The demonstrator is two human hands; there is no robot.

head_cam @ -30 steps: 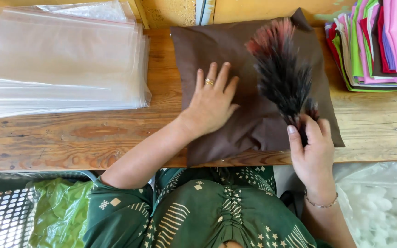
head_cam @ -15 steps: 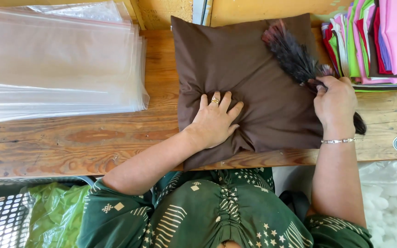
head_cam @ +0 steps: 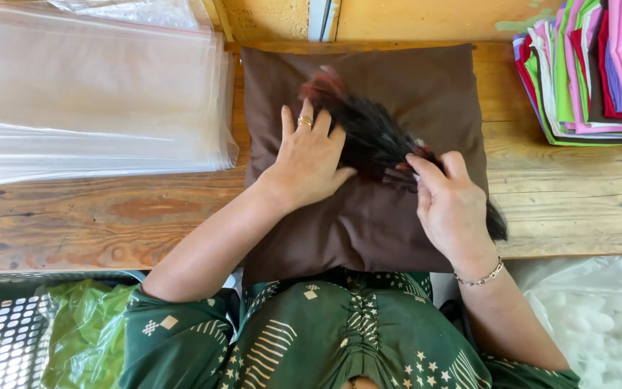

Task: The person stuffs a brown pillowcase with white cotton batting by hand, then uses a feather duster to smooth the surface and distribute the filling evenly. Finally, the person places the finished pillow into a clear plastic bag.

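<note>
A brown cushion (head_cam: pixel 412 94) lies on the wooden table (head_cam: pixel 109 216) in front of me. My left hand (head_cam: pixel 309 162), with a ring on one finger, presses flat on the cushion's middle. My right hand (head_cam: pixel 451 209) grips the handle of a dark feather duster (head_cam: pixel 365 126). The duster's black feathers with reddish tips lie blurred across the cushion's upper middle, just right of my left hand. The end of its handle sticks out past my right wrist.
A stack of clear plastic bags (head_cam: pixel 88 94) fills the table's left side. Folded coloured fabrics (head_cam: pixel 592 72) are piled at the right. A plastic basket with a green bag (head_cam: pixel 80 331) sits at lower left, white stuffing (head_cam: pixel 606 324) at lower right.
My right hand has swept the duster from the cushion's upper right corner leftward to its middle. My left hand has shifted up the cushion a little.
</note>
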